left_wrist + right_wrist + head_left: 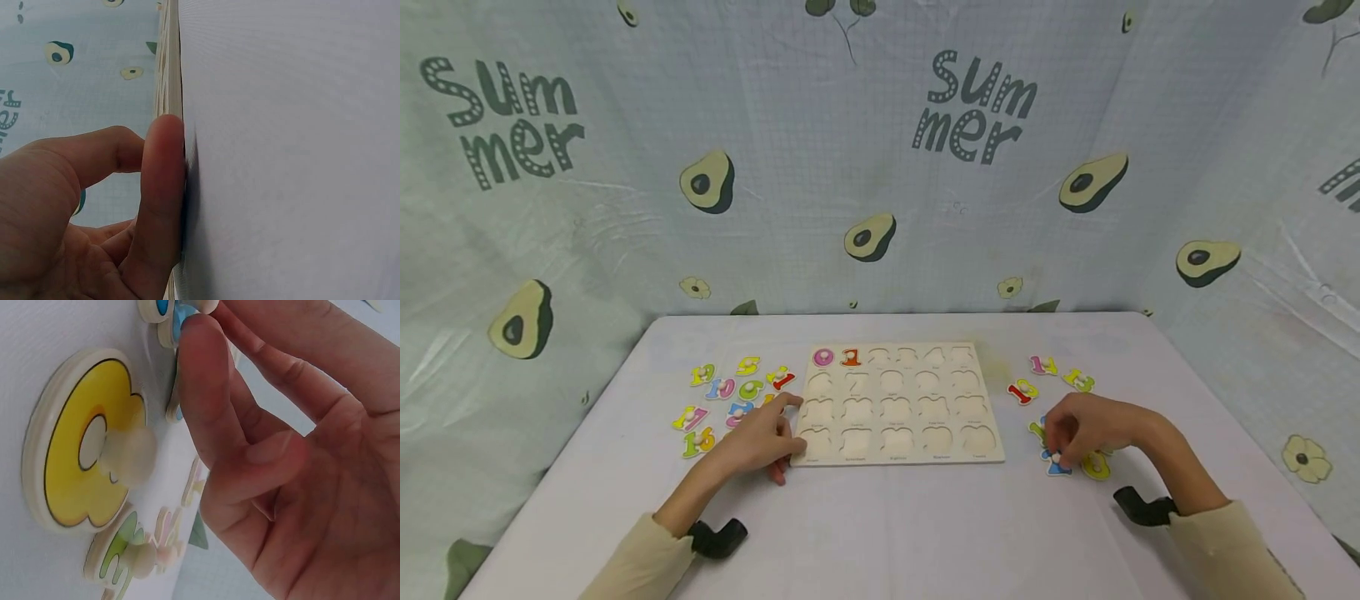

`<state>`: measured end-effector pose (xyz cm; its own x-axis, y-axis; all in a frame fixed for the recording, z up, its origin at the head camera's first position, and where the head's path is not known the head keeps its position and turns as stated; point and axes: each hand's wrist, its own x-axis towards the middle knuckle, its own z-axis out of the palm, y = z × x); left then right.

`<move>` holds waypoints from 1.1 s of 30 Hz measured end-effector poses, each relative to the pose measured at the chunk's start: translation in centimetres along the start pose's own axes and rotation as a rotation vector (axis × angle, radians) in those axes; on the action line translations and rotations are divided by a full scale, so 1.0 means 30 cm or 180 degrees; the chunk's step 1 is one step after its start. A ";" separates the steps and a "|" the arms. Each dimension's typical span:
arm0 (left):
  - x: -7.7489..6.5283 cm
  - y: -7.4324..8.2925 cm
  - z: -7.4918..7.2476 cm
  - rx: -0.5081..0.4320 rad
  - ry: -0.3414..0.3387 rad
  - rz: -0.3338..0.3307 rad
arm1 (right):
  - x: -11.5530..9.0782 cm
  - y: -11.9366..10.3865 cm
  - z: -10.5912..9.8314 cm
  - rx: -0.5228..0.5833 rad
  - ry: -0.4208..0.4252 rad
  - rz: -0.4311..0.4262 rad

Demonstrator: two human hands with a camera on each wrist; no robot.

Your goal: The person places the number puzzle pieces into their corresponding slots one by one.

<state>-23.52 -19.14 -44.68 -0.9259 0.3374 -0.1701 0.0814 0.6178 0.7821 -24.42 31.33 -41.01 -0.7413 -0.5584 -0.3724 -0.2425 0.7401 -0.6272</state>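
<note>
A wooden number puzzle board (895,457) lies flat on the table, with a pink 0 (823,357) and an orange-red 1 (851,357) in its top row. My left hand (758,437) rests at the board's left edge, its spread fingers touching the side. In the left wrist view one finger (164,187) lies along that edge. To the right of the board, my right hand (1093,427) pinches the knob of a blue number piece (1057,464); fingers cover part of it. Beside that hand sits a yellow number piece (94,444) with a knob.
Several colourful number pieces, among them a yellow-green 16 (698,442), lie scattered left of the board, some partly behind the left hand. More pieces, including a red-yellow one (1022,392), lie on the right. A patterned cloth (775,250) hangs behind the table.
</note>
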 end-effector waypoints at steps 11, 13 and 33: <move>-0.001 -0.003 0.008 0.0051 0.0048 -0.0068 | 0.012 -0.017 0.017 -0.0162 0.0036 0.0206; -0.002 -0.003 0.009 0.0050 0.0061 -0.0072 | 0.009 -0.020 0.016 -0.0173 0.0030 0.0182; -0.011 0.000 0.008 0.0077 0.0061 -0.0002 | 0.001 -0.062 0.003 -0.0297 0.0490 -0.0121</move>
<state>-23.12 -19.07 -44.77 -0.9328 0.3234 -0.1588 0.0896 0.6352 0.7672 -23.93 29.89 -39.93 -0.8158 -0.5280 -0.2360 -0.3238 0.7551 -0.5701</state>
